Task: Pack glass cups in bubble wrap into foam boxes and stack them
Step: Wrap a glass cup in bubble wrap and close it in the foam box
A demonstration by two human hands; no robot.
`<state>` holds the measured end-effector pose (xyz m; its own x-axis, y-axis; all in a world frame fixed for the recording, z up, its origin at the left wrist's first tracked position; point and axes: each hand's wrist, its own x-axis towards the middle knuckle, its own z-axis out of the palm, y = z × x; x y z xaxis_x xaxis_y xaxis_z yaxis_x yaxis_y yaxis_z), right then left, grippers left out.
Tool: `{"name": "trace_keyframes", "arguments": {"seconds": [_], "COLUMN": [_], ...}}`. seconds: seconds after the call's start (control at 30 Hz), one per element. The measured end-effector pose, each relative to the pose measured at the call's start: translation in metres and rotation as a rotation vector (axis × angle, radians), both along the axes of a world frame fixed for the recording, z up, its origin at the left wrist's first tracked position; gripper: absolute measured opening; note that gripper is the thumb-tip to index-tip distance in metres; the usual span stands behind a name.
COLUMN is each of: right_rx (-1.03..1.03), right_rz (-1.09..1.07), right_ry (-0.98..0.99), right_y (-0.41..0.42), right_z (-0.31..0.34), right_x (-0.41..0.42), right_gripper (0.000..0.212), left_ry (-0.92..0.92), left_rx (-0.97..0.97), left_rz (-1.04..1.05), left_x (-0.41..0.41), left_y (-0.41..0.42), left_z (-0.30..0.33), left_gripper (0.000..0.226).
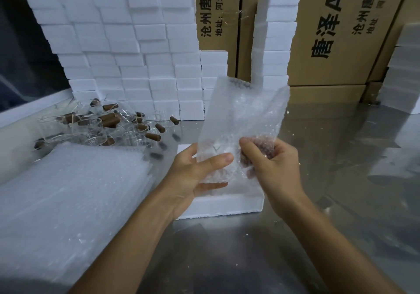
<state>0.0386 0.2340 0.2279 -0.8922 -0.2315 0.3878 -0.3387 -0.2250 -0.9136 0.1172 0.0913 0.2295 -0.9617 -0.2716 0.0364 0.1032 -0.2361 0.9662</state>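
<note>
Both hands hold one sheet of bubble wrap (241,116) upright over an open foam box (227,202) on the metal table. My left hand (195,173) grips the sheet's lower left, thumb across the front. My right hand (270,161) grips the lower right, fingers curled into the wrap. Something clear with a brown part shows faintly inside the wrap between the hands; I cannot make out its shape. A pile of glass cups (97,127) with brown handles lies at the left.
A thick stack of bubble wrap sheets (68,202) fills the near left. Closed foam boxes (127,55) are stacked in a wall at the back left, with a tall column (275,36) and cardboard cartons (341,32) behind. More foam (402,73) stands at the far right.
</note>
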Motion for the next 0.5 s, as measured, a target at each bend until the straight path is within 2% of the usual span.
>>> {"name": "trace_keyframes", "arguments": {"seconds": [0.1, 0.23, 0.33, 0.4, 0.5], "right_rx": [-0.030, -0.058, -0.084, -0.071, 0.096], "right_rz": [0.022, 0.024, -0.133, -0.263, -0.356], "right_ry": [-0.024, -0.067, -0.112, 0.026, 0.431], "right_y": [0.000, 0.002, 0.002, 0.005, 0.010], "right_z": [0.000, 0.001, -0.002, -0.002, -0.001], "right_x": [0.001, -0.002, -0.007, -0.007, -0.008], "right_gripper": [0.019, 0.021, 0.016, 0.027, 0.036], "left_ry": [0.004, -0.019, -0.001, -0.001, -0.035], "left_rx": [0.102, 0.191, 0.216, 0.227, 0.225], "left_rz": [0.018, 0.046, 0.103, 0.127, 0.106], "left_x": [0.000, -0.002, -0.001, -0.001, 0.001], "left_y": [0.001, 0.004, 0.004, 0.004, 0.000], "left_z": [0.000, 0.002, 0.004, 0.004, 0.004], "left_gripper": [0.037, 0.058, 0.067, 0.074, 0.087]}}
